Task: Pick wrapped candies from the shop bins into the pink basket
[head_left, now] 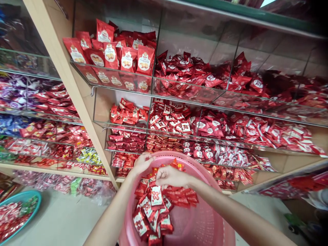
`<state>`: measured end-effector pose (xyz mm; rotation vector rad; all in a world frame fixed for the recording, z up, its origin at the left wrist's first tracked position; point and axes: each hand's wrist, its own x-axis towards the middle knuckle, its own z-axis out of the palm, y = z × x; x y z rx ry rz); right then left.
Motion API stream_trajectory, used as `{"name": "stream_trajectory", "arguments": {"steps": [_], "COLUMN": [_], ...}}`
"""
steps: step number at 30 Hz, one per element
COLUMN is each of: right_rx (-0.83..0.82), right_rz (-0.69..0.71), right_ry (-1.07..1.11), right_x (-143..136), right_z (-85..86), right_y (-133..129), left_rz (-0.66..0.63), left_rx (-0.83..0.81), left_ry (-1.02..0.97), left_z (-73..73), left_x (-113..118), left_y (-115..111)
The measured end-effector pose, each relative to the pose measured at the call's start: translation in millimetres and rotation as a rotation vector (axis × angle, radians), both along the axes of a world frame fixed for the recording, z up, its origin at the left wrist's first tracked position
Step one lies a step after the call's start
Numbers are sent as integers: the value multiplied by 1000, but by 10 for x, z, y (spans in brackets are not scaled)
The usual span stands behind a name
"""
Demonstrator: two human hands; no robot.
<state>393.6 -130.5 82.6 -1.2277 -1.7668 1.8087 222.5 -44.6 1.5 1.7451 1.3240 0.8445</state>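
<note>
Red foil-wrapped candy packets (153,208), heaped in round pink perforated plastic basket (205,225) near centre. Right hand (170,176) over heap, grip closed on one red-and-white packet (155,196) hanging from fingertips. Left hand (140,164) at far rim of basket, fingers curled; cannot tell whether holding anything. Behind, clear glass shelf bins (179,89) in pale wooden frame (77,99), filled with red sweets and red biscuit pouches (110,51). Far left, teal plastic basket (30,205) with wrapped sweets on floor.
</note>
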Motion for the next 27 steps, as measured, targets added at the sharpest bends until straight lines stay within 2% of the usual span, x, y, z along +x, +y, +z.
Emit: {"name": "stream_trajectory", "arguments": {"steps": [5,10,14,16,18,21,25,27], "right_rx": [-67,-101,-76,-10,160,459,722,805], "right_rz": [113,112,113,131,122,-7,-406,-586], "right_ry": [-131,-236,-280,-312,-357,-372,-286,-279], "right_x": [-240,-452,-565,-594,-600,-554,-369,-255], "right_z": [-133,-152,-218,-201,-88,273,845,1040], "right_y": [-37,-45,-56,-59,-36,109,558,841], "left_rz": [-39,-43,-56,-50,-40,-28,-4,3], "left_rx": [32,32,48,47,41,18,-6,-14], "left_ry": [-5,11,8,0,-9,-19,0,23], "left_z": [-13,-46,-37,-29,-24,-21,-3,10], "left_x": [-4,-11,-17,-20,-24,-32,-32,-27], "left_y": [17,36,33,26,17,5,-9,-12]}}
